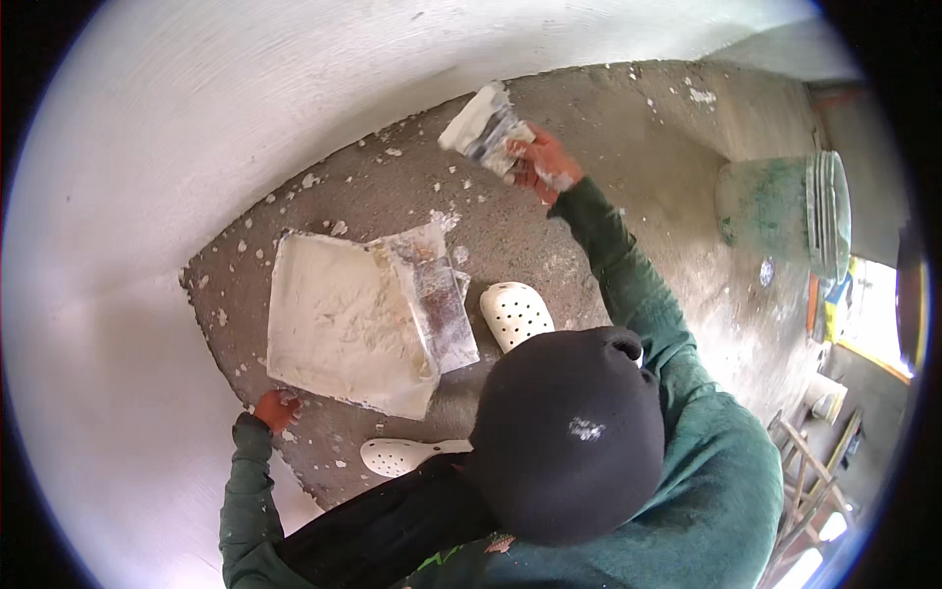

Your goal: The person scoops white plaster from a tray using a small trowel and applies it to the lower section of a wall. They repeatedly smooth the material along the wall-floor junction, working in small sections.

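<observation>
Neither of my own hands shows. Just below me a person in a black cap [559, 442] and green top bends over the speckled floor. Their right hand [545, 162] grips a plaster-smeared wide scraper [481, 123] close to the wall at the top. Their left hand [278, 410] is low by the left wall, beside a square board [334, 314] coated in cream plaster. A flat smeared metal blade or sheet [442, 319] lies over the board's right edge. A white perforated clog [515, 314] shows near the cap, another [397, 456] below the board.
White walls [108, 196] curve round the top and left of the floor [628, 137]. A pale green bucket [770, 211] stands on the right. Farther right are a smaller pail [824, 398], leaning wooden pieces [810, 471] and a bright opening.
</observation>
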Demonstrator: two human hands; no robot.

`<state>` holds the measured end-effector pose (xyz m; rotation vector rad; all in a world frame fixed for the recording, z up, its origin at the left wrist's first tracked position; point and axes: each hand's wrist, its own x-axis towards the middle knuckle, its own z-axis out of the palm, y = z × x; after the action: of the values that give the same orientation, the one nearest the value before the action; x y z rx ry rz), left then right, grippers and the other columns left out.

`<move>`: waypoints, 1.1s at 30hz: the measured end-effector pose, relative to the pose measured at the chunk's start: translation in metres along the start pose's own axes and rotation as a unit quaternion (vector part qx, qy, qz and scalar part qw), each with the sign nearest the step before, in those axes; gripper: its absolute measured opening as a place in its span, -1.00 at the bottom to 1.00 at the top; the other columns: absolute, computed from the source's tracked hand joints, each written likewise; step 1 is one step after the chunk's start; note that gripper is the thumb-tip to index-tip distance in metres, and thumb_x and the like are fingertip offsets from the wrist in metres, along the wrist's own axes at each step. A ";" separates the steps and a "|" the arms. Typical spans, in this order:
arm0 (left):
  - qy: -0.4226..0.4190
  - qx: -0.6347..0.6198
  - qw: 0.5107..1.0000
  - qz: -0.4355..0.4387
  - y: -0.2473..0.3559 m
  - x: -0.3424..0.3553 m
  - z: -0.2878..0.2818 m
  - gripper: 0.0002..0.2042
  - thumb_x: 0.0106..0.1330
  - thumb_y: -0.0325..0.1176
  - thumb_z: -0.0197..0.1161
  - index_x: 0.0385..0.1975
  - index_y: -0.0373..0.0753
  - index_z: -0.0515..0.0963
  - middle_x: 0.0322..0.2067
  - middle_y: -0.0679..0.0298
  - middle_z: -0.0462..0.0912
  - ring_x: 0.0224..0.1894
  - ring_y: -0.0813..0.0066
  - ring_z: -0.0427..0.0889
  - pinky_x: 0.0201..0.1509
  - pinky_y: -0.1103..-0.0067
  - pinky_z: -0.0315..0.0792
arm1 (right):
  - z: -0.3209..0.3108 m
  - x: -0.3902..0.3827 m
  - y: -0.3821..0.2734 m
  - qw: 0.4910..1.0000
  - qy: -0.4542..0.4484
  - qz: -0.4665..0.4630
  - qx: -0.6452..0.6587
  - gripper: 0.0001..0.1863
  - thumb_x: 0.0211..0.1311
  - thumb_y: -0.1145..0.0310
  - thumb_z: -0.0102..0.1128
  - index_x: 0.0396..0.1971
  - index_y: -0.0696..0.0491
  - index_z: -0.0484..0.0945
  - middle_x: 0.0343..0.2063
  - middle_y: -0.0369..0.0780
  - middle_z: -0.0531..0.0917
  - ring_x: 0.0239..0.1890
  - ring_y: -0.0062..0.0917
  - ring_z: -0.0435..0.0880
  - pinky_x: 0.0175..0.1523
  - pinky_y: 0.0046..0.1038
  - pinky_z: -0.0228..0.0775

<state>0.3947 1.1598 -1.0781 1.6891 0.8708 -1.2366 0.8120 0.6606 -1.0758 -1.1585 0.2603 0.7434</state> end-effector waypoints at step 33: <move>-0.045 0.051 0.997 -0.023 0.182 0.010 0.126 -0.78 0.31 -0.35 0.05 -0.20 -0.37 0.49 -0.41 0.08 0.63 -0.41 0.32 0.66 -0.39 0.52 0.51 | -0.332 0.157 -0.067 0.764 0.131 -0.246 -0.582 -0.77 0.24 0.40 0.02 -0.21 0.25 0.40 -0.32 -0.04 0.54 -0.38 -0.29 0.60 -0.31 -0.27 0.56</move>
<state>0.5124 0.9726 -1.0655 1.6861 0.8081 -1.3979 1.0313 0.4121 -1.2467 -2.4077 -0.3594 0.1911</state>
